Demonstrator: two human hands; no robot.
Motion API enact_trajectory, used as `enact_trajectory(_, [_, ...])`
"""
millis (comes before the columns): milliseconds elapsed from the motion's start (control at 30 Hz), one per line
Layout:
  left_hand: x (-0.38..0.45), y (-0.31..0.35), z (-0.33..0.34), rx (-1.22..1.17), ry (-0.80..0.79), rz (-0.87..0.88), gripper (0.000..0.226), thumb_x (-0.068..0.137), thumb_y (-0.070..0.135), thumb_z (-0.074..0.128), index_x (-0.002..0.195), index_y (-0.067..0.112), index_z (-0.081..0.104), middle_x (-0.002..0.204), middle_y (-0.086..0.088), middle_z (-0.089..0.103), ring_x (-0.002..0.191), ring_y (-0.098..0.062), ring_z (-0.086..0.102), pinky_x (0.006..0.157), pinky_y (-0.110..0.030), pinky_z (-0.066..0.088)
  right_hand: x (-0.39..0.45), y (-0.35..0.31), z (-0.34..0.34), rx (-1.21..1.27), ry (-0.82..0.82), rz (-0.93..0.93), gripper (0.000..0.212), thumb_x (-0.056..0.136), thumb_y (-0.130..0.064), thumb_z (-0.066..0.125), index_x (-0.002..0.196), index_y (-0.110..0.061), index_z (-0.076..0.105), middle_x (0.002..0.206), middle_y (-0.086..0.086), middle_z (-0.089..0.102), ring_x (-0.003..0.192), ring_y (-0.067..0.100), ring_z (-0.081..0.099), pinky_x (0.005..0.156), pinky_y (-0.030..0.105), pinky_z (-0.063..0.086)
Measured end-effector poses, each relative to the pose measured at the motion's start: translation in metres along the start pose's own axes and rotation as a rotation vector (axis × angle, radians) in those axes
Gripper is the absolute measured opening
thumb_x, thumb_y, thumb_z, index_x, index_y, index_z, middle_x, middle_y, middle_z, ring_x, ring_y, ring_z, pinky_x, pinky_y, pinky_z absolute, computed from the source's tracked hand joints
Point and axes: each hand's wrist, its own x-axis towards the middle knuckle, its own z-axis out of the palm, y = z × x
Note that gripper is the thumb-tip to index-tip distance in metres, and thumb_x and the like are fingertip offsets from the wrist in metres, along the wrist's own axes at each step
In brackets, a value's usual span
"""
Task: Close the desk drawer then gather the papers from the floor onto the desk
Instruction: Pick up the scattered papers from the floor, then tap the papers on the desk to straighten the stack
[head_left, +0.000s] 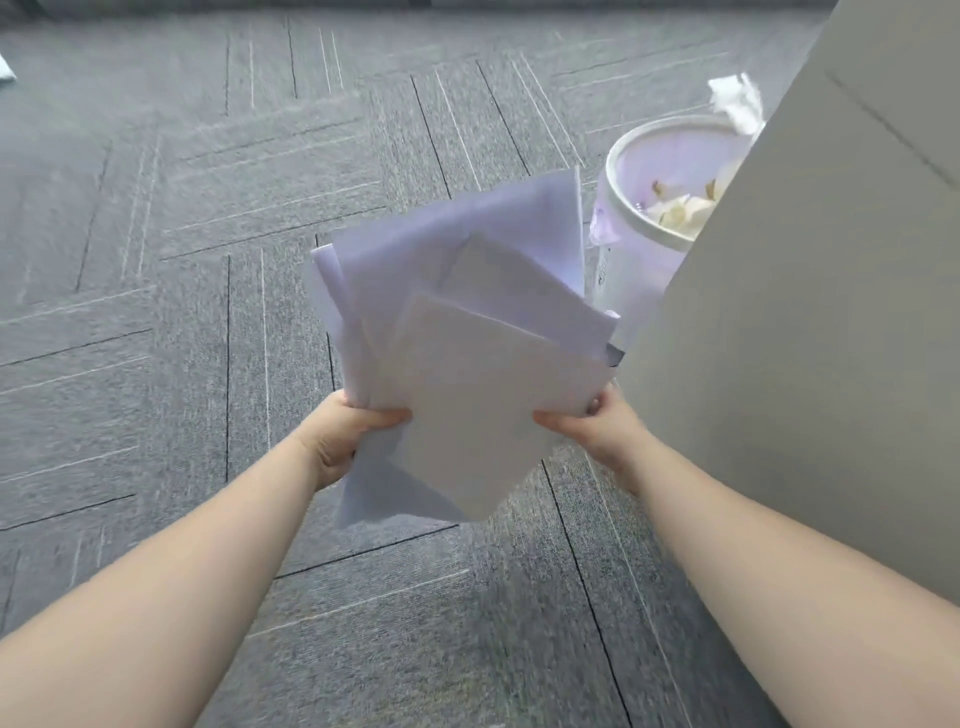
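Note:
A loose, fanned stack of white papers (467, 332) is held up in front of me above the grey carpet. My left hand (343, 441) grips the stack's lower left edge, thumb on top. My right hand (597, 423) grips the lower right edge. The sheets are uneven and overlap at different angles. A pale flat panel of the desk (810, 322) rises on the right, close beside my right hand. No drawer shows in this view.
A white round waste bin (639, 244) with crumpled scraps inside stands on the floor behind the papers, against the desk panel. A crumpled white tissue (737, 98) sits above its rim. Grey patterned carpet tiles (182, 234) cover the floor. A small white object (5, 73) lies at the far left edge.

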Motion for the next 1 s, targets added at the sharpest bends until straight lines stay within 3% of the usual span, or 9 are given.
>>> enact_trajectory(167, [-0.031,0.071,0.003,0.005,-0.053,0.114,0.031,0.061,0.003,0.069,0.092,0.007,0.069,0.074,-0.002,0.077,0.066,-0.017,0.073,0.056,-0.026,0.058,-0.027,-0.083,0.014,0.029,-0.041,-0.120,0.053,0.068,-0.008,0.083,0.118,-0.010,0.063,0.104,0.004,0.072,0.085,0.013,0.068,0.060,0.012,0.054])
enact_trajectory(333, [-0.076,0.157,0.010,0.039,-0.080,0.248,0.053,0.045,0.009,0.087,0.095,0.006,0.071,0.086,-0.009,0.075,0.072,-0.022,0.073,0.062,-0.032,0.060,-0.064,-0.171,0.010,0.065,0.007,-0.231,0.037,0.073,-0.003,0.078,0.108,-0.006,0.068,0.103,0.009,0.072,0.085,0.020,0.068,0.065,0.023,0.056])
enact_trajectory(433, [-0.111,0.216,0.016,0.066,-0.075,0.350,0.062,0.032,0.020,0.093,0.090,0.009,0.074,0.090,-0.009,0.076,0.077,-0.024,0.073,0.069,-0.035,0.060,-0.097,-0.230,0.001,0.082,0.041,-0.312,0.020,0.075,-0.003,0.077,0.087,-0.017,0.068,0.080,-0.002,0.071,0.065,0.005,0.070,0.057,0.021,0.057])
enact_trajectory(467, [-0.125,0.235,0.019,0.060,-0.072,0.395,0.063,0.028,0.022,0.094,0.087,0.010,0.075,0.089,-0.008,0.077,0.077,-0.023,0.073,0.068,-0.034,0.060,-0.108,-0.249,-0.002,0.077,0.050,-0.344,0.019,0.076,-0.005,0.077,0.087,-0.017,0.068,0.079,-0.003,0.070,0.062,0.003,0.069,0.061,0.023,0.060])
enact_trajectory(567, [-0.169,0.288,0.032,0.061,-0.100,0.516,0.059,0.029,0.024,0.094,0.085,0.012,0.076,0.088,-0.006,0.077,0.079,-0.022,0.074,0.067,-0.034,0.061,-0.149,-0.304,-0.012,0.089,0.044,-0.421,0.018,0.076,-0.006,0.077,0.091,-0.013,0.069,0.092,0.006,0.069,0.079,0.020,0.065,0.085,0.042,0.056])
enact_trajectory(633, [-0.201,0.318,0.044,0.050,-0.100,0.587,0.045,0.046,0.015,0.088,0.088,0.011,0.074,0.092,-0.009,0.075,0.079,-0.022,0.073,0.071,-0.036,0.062,-0.179,-0.340,-0.020,0.095,0.051,-0.484,0.016,0.077,-0.006,0.076,0.090,-0.011,0.069,0.095,0.009,0.068,0.083,0.023,0.064,0.080,0.039,0.056])
enact_trajectory(700, [-0.232,0.344,0.058,0.040,-0.105,0.656,0.040,0.049,0.012,0.086,0.087,0.009,0.074,0.089,-0.009,0.075,0.075,-0.022,0.073,0.072,-0.035,0.061,-0.211,-0.374,-0.030,0.100,0.071,-0.556,0.029,0.075,-0.009,0.077,0.102,-0.008,0.068,0.101,0.010,0.070,0.085,0.024,0.066,0.073,0.034,0.057])
enact_trajectory(833, [-0.300,0.388,0.093,0.038,-0.162,0.786,0.021,0.066,-0.001,0.075,0.085,0.008,0.073,0.080,-0.004,0.077,0.071,-0.020,0.073,0.067,-0.032,0.061,-0.282,-0.430,-0.061,0.088,0.075,-0.717,0.054,0.063,-0.018,0.084,0.113,-0.014,0.066,0.108,0.007,0.074,0.095,0.025,0.072,0.078,0.044,0.061])
enact_trajectory(1000, [-0.379,0.427,0.153,0.034,-0.280,0.904,0.039,0.050,0.007,0.087,0.087,0.007,0.076,0.088,-0.008,0.077,0.080,-0.023,0.074,0.068,-0.034,0.060,-0.379,-0.478,-0.118,0.079,0.089,-0.901,0.034,0.075,-0.011,0.078,0.108,-0.010,0.070,0.105,0.008,0.075,0.091,0.024,0.072,0.081,0.039,0.060])
